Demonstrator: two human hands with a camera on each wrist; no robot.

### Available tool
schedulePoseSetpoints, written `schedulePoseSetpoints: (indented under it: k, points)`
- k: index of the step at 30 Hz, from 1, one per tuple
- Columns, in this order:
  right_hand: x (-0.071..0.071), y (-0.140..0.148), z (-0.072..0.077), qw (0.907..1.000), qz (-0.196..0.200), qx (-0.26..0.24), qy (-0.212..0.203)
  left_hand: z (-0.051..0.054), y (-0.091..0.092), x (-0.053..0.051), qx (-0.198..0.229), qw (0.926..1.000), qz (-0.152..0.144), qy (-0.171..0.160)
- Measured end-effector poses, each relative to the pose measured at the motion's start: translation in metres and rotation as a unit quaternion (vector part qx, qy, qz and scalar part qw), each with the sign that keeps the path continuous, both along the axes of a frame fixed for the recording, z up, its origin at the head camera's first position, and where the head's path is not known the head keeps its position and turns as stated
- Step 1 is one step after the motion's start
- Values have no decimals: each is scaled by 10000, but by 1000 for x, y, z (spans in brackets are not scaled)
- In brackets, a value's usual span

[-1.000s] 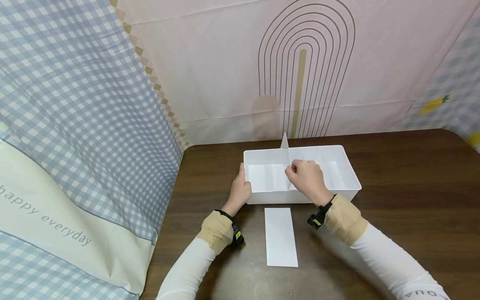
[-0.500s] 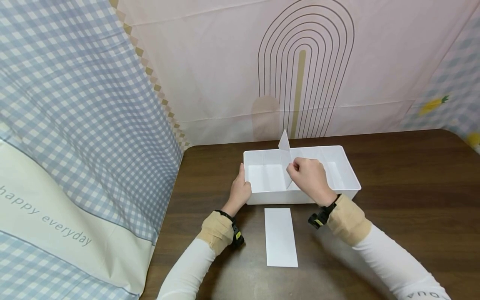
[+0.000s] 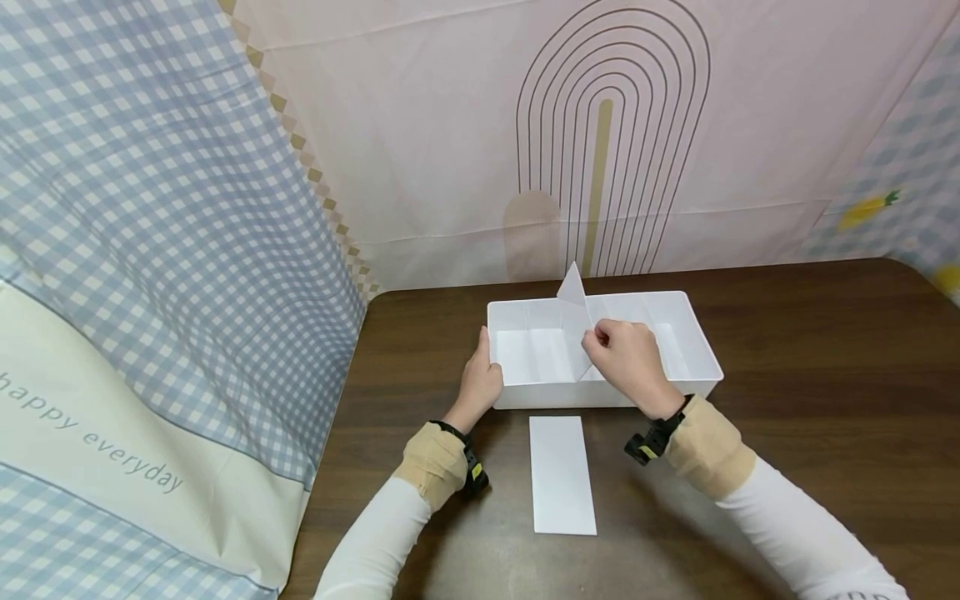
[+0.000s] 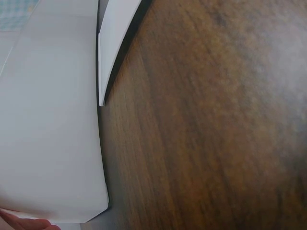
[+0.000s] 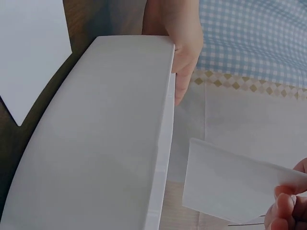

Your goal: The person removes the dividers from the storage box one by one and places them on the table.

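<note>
A long white box (image 3: 562,395) with ridged inner walls stands on the wooden table. My left hand (image 3: 480,379) lies against its left end, thumb and fingers at the near corner and wall; the right wrist view shows that hand (image 5: 184,48) at the box's end. Between thumb and curled fingers my right hand (image 3: 624,357) pinches a thin white panel (image 3: 573,287), which stands tilted across the box and rises above the far rim. In the right wrist view the panel (image 5: 230,184) shows beside the box wall (image 5: 96,134), held by the fingertips.
A flat white rectangular panel (image 3: 562,475) lies on the table (image 3: 810,400) in front of the box. Behind the table hangs a pale cloth (image 3: 435,150) with arch lines; a blue checked cloth (image 3: 187,208) hangs at the left.
My right hand has shifted slightly right with the pinched panel, whose upper end has swung and shows more of its face. My left hand and the flat panel have stayed put.
</note>
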State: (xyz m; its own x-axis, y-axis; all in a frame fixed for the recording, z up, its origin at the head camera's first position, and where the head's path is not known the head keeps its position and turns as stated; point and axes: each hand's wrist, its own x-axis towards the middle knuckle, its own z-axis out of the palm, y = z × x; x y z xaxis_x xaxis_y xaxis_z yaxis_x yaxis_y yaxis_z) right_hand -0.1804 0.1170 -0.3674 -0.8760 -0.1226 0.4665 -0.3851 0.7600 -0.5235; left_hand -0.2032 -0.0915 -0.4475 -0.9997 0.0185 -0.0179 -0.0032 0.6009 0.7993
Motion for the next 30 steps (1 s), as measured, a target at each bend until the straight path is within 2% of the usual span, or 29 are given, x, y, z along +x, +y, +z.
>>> schedulePoseSetpoints:
  k: [14, 30]
  points:
    - [8, 6, -4, 9999, 71, -87, 3, 0, 0, 0, -33, 10000, 4, -4]
    - [19, 10, -2, 9998, 140, -84, 109, 1, 0, 0, -35, 10000, 5, -1]
